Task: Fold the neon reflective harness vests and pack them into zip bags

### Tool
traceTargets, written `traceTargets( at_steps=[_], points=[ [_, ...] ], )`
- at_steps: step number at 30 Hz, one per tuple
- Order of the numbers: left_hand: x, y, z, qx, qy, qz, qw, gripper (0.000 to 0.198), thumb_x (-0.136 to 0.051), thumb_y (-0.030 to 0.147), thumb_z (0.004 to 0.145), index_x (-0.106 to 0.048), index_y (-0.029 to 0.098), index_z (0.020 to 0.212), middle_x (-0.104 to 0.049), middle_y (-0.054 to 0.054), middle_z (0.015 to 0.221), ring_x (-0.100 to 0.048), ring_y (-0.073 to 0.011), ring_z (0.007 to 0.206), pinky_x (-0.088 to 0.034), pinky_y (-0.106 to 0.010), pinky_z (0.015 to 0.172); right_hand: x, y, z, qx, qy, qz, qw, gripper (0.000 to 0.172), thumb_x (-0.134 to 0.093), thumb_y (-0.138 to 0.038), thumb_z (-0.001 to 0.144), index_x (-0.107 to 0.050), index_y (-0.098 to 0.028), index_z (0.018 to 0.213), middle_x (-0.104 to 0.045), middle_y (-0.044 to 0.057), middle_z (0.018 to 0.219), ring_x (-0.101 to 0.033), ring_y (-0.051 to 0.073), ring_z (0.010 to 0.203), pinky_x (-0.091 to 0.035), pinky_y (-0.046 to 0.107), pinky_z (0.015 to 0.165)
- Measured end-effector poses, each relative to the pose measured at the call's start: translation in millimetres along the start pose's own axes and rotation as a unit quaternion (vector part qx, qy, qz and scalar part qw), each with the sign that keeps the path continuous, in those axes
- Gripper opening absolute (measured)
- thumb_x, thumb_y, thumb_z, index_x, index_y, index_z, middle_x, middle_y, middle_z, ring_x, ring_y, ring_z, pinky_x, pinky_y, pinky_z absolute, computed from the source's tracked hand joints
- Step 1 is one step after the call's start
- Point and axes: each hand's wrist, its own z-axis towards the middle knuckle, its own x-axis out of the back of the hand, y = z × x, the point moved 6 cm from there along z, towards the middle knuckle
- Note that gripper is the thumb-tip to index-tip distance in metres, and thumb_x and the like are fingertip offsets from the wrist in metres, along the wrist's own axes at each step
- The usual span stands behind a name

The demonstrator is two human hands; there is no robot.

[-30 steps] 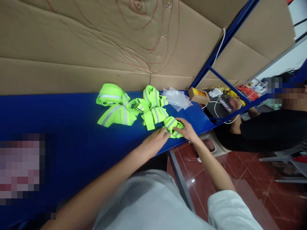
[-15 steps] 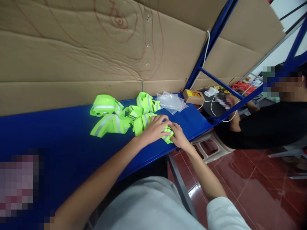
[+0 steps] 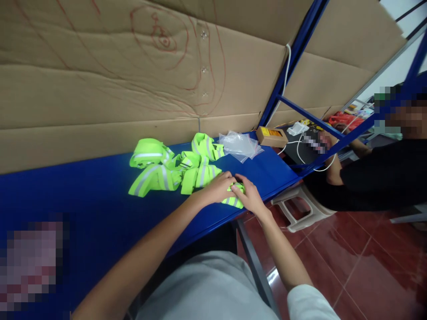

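Close to the table's front edge, a small folded bundle of neon yellow-green reflective strap (image 3: 232, 202) with silver stripes lies under both hands. My left hand (image 3: 220, 186) is closed over its left and upper part, fingers curled. From the other side my right hand (image 3: 250, 195) grips it, thumb across the top and fingers partly hidden. Just left of my hands, more neon reflective straps (image 3: 200, 173) lie in a loose heap. A rolled reflective strap (image 3: 150, 152) sits at the heap's back left, and another coil (image 3: 206, 146) is at its back right.
Clear zip bags (image 3: 240, 146) lie behind my hands on the blue table (image 3: 93, 182). A small cardboard box (image 3: 271, 137) stands at the table's right end, by a blue metal frame (image 3: 310, 114). Beyond it a co-worker in a black top (image 3: 383, 173) sits at another table. A cardboard wall rises behind.
My fingers have closed in further around the bundle, and the right thumb now lies across it. The camera view has shifted slightly.
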Motion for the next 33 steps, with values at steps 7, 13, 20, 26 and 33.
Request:
traceTargets(
  at_steps=[7, 13, 20, 26, 33],
  points=[
    [4.6, 17, -10, -0.031, 0.034, -0.069, 0.997, 0.02, -0.065, 0.016, 0.091, -0.06, 0.022, 0.109, -0.057, -0.008, 0.124, -0.061, -0.0232, 0.117, -0.052, -0.039, 0.105, 11, -1, -3, 0.008, 0.051, 0.058, 0.997, 0.076, -0.071, -0.067, 0.085, -0.06, -0.02, 0.144, -0.066, 0.014, 0.142, -0.066, 0.032, 0.126, -0.051, 0.043, 0.108],
    [12.9, 8, 18, 0.0, 0.073, -0.105, 0.992, 0.064, -0.078, 0.023, 0.081, -0.044, 0.024, 0.136, -0.045, -0.013, 0.143, -0.047, -0.0286, 0.139, -0.043, -0.046, 0.118, 13, 2, 3, 0.043, -0.007, 0.118, 0.992, 0.082, -0.078, -0.066, 0.078, -0.061, -0.023, 0.146, -0.071, 0.008, 0.135, -0.072, 0.031, 0.116, -0.056, 0.042, 0.101],
    [19.6, 13, 27, 0.035, -0.092, -0.183, 0.978, 0.062, -0.061, 0.038, 0.098, -0.034, 0.031, 0.152, -0.056, -0.011, 0.143, -0.065, -0.0234, 0.123, -0.057, -0.037, 0.1, 13, 0, -1, 0.037, 0.023, 0.175, 0.984, 0.053, -0.083, -0.05, 0.081, -0.074, -0.031, 0.13, -0.067, 0.003, 0.142, -0.063, 0.03, 0.133, -0.047, 0.043, 0.115],
    [41.4, 8, 87, 0.047, 0.038, 0.034, 0.998, 0.05, -0.064, 0.039, 0.098, -0.051, 0.021, 0.142, -0.042, -0.017, 0.161, -0.034, -0.0327, 0.154, -0.03, -0.053, 0.126, 29, 30, -2, -0.041, 0.111, 0.194, 0.974, 0.047, -0.082, -0.05, 0.082, -0.077, -0.031, 0.125, -0.071, 0.006, 0.135, -0.066, 0.03, 0.127, -0.049, 0.046, 0.114],
    [37.3, -20, 195, 0.17, 0.068, 0.053, 0.982, 0.04, -0.068, 0.047, 0.095, -0.068, 0.013, 0.117, -0.07, -0.015, 0.126, -0.062, -0.03, 0.127, -0.045, -0.05, 0.114, 35, 47, 1, -0.101, 0.165, 0.226, 0.955, 0.052, -0.083, -0.053, 0.079, -0.078, -0.028, 0.124, -0.071, 0.009, 0.134, -0.066, 0.032, 0.126, -0.049, 0.05, 0.113]
  ],
)
